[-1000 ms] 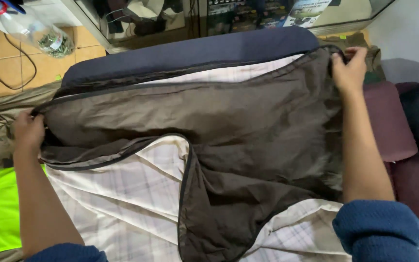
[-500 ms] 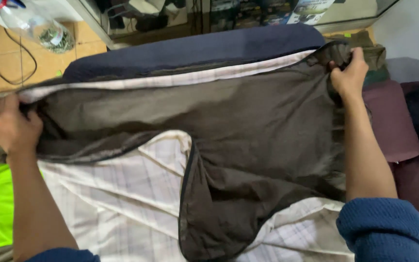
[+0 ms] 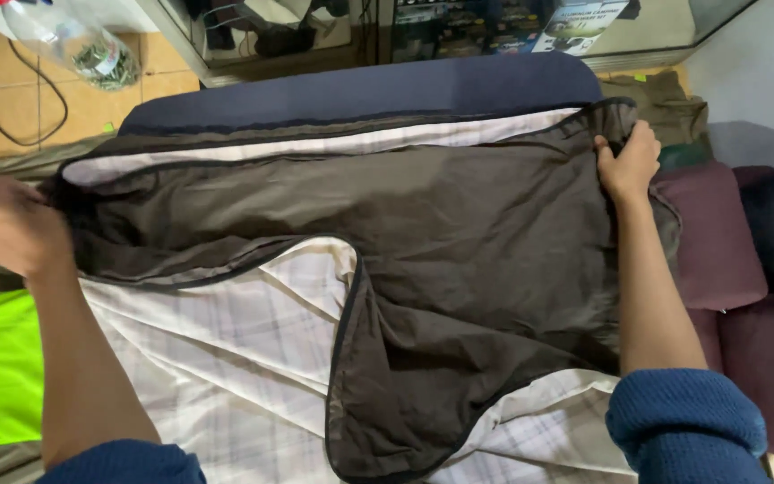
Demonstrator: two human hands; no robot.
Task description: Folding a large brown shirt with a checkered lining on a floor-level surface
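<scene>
There is one view only, from the person's head, looking steeply down and forward over both forearms. It sits close: the brown cloth (image 3: 459, 269) fills most of the frame, the left hand (image 3: 2, 224) at the left edge, the right hand (image 3: 627, 166) upper right. Along the top it reaches the tiled floor (image 3: 11, 90) beyond.

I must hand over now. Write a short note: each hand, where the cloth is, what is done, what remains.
Left hand: blurred, gripping the left end of the dark brown cloth.
Right hand: gripping its upper right corner.
Cloth: stretched wide across a pale checked sheet, one flap hanging toward the viewer. A dark blue cushion lies behind.
Done: cloth spread out between both hands.
Left: the flap is not yet flat; no neat fold is visible.
</scene>
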